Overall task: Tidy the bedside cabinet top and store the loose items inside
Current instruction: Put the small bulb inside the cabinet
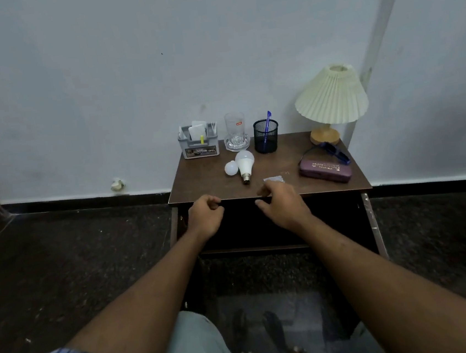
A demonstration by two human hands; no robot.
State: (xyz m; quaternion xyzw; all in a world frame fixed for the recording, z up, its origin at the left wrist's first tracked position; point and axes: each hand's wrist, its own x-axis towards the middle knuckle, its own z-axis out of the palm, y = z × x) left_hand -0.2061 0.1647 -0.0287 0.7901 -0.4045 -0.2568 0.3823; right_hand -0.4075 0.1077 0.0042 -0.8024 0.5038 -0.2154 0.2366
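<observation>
Presently the left hand (205, 212) has an empty curled grip, the right hand (282, 202) a slack one.

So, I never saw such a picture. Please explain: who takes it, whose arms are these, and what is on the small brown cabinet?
There is no machine here. A person wears one camera on the head, looking forward and down, so both arms are that person's own. The left hand is curled at the front edge of the cabinet top; nothing shows in it. The right hand, fingers loosely bent, is at a small silvery packet and seems to hold nothing. At the back stand a grey organiser, a glass, a mesh cup with a blue pen, and a lamp. Nearer lie a small white bulb, a larger bulb, a purple case and dark sunglasses.
</observation>
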